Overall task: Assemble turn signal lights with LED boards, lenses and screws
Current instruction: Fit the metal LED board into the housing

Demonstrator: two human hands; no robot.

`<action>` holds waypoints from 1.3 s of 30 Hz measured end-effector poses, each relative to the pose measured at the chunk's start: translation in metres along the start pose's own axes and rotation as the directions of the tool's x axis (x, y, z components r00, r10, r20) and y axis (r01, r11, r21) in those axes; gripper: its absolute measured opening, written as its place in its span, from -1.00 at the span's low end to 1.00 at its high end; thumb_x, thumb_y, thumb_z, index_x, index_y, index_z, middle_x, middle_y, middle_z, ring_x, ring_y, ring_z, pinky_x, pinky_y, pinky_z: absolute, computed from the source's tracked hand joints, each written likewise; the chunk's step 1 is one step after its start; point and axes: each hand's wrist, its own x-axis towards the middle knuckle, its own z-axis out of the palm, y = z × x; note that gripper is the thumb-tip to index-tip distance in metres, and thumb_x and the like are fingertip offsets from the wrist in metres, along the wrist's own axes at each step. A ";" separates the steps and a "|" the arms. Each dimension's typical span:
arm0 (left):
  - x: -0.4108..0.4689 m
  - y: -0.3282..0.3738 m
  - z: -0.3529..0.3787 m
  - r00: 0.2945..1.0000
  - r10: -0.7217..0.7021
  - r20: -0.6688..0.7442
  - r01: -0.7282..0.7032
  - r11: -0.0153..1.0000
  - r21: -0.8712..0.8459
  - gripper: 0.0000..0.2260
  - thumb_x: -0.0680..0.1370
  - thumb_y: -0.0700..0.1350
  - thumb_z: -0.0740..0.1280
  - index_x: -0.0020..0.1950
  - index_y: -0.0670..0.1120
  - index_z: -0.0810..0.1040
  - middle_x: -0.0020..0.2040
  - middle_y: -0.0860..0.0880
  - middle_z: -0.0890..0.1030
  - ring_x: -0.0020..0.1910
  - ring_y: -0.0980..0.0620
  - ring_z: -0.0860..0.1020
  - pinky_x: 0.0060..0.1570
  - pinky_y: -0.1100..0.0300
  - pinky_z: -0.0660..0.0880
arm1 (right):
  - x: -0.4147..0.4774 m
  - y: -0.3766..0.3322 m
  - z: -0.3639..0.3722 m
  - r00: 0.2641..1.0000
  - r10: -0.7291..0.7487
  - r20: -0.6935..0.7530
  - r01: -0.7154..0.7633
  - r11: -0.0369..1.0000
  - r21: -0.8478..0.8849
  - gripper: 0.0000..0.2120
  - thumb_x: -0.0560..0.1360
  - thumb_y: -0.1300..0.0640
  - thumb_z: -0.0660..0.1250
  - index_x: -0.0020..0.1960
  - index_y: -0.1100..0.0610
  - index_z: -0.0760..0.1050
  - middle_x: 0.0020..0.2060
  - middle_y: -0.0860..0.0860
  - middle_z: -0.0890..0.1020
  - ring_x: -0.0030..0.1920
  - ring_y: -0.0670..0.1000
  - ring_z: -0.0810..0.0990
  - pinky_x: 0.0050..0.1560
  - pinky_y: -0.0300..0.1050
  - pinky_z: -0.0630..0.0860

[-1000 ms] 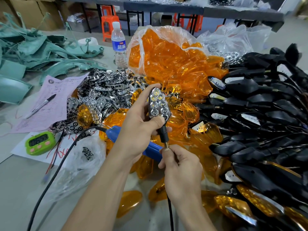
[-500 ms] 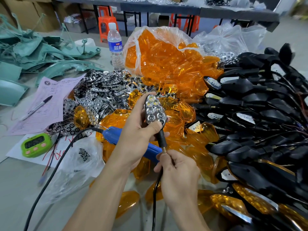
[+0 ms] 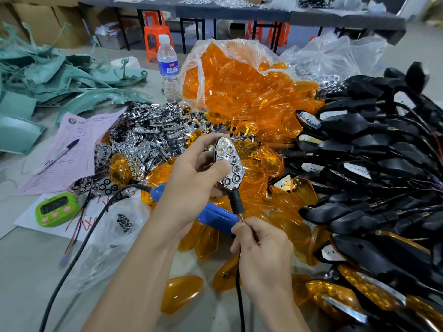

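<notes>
My left hand [image 3: 191, 185] grips a turn signal light [image 3: 229, 164] with a chrome honeycomb reflector facing up, thumb pressing on its face. Its black stem [image 3: 236, 202] points down toward my right hand [image 3: 261, 250], which pinches the thin wire [image 3: 239, 283] coming out of the stem. A blue electric screwdriver [image 3: 213, 214] lies under my hands on a heap of orange lenses [image 3: 249, 101]. Chrome reflectors [image 3: 148, 137] are piled to the left. Black housings [image 3: 374, 164] are stacked at the right.
A water bottle [image 3: 169, 68] stands behind the chrome pile. A green timer [image 3: 56, 209], a pink form with a pen [image 3: 57, 154] and a clear bag [image 3: 115, 233] lie at the left. Teal plastic panels [image 3: 48, 77] fill the far left. A black cable [image 3: 79, 255] crosses the table.
My left hand has tilted the light so its tip leans left, and the thumb now presses on the reflector face. The right hand stays on the wire just below the stem.
</notes>
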 end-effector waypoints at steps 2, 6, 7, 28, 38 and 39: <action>0.001 0.001 -0.001 1.000 0.000 -0.013 0.000 1.000 -0.017 -0.67 0.55 -0.17 0.35 0.24 0.17 0.64 -0.04 0.00 0.71 -0.12 0.05 0.70 -0.25 0.07 0.64 | 0.000 0.000 -0.001 1.000 -0.011 0.023 0.011 1.000 -0.011 -0.73 0.59 0.08 0.35 -0.29 -0.04 0.57 -0.38 -0.14 0.61 -0.37 -0.14 0.55 -0.26 -0.28 0.51; 0.001 0.003 -0.005 1.000 -0.013 -0.003 0.012 0.997 -0.082 -0.58 0.65 -0.34 0.28 0.24 0.16 0.66 0.16 -0.32 0.63 -0.02 -0.11 0.69 -0.10 -0.24 0.69 | 0.001 0.000 -0.004 0.999 -0.037 0.023 0.038 0.998 -0.046 -0.75 0.58 0.04 0.33 -0.27 -0.14 0.57 -0.38 -0.13 0.61 -0.37 -0.12 0.55 -0.36 -0.24 0.50; 0.001 0.003 -0.005 1.000 -0.018 -0.008 0.017 0.994 -0.107 -0.58 0.65 -0.36 0.27 0.25 0.14 0.66 0.17 -0.32 0.63 -0.02 -0.09 0.69 -0.12 -0.19 0.69 | 0.002 0.000 -0.004 0.999 -0.040 0.004 0.040 0.998 -0.049 -0.75 0.58 0.04 0.32 -0.27 -0.12 0.57 -0.39 -0.13 0.61 -0.38 -0.12 0.54 -0.40 -0.26 0.48; -0.006 -0.001 -0.016 0.990 -0.029 0.141 0.041 0.996 -0.085 -0.38 0.60 -0.47 0.25 0.42 0.19 0.52 0.28 -0.22 0.59 -0.02 0.05 0.64 0.04 0.03 0.64 | 0.007 0.000 -0.009 0.999 0.033 0.020 -0.033 0.999 -0.012 -0.74 0.62 0.09 0.34 -0.17 -0.21 0.62 -0.32 -0.19 0.64 -0.29 -0.19 0.60 -0.31 -0.21 0.58; -0.004 -0.011 -0.019 0.991 -0.028 0.133 0.045 0.992 -0.121 -0.45 0.52 -0.31 0.39 0.42 0.17 0.56 0.22 -0.04 0.68 0.10 -0.07 0.69 0.03 -0.06 0.67 | 0.030 -0.048 -0.008 0.934 -0.354 -0.039 0.344 0.926 -0.158 -0.43 0.49 -0.04 0.50 0.43 -0.28 0.38 -0.05 -0.38 0.57 0.10 -0.25 0.50 0.07 -0.33 0.49; -0.005 -0.012 -0.020 0.989 -0.031 0.148 0.052 0.989 -0.142 -0.45 0.56 -0.33 0.37 0.44 0.16 0.55 0.22 -0.06 0.68 0.11 -0.08 0.67 0.04 -0.06 0.66 | 0.032 -0.050 -0.006 0.931 -0.364 -0.032 0.353 0.919 -0.173 -0.44 0.48 -0.05 0.50 0.41 -0.28 0.39 -0.13 -0.42 0.54 0.09 -0.28 0.49 -0.01 -0.41 0.46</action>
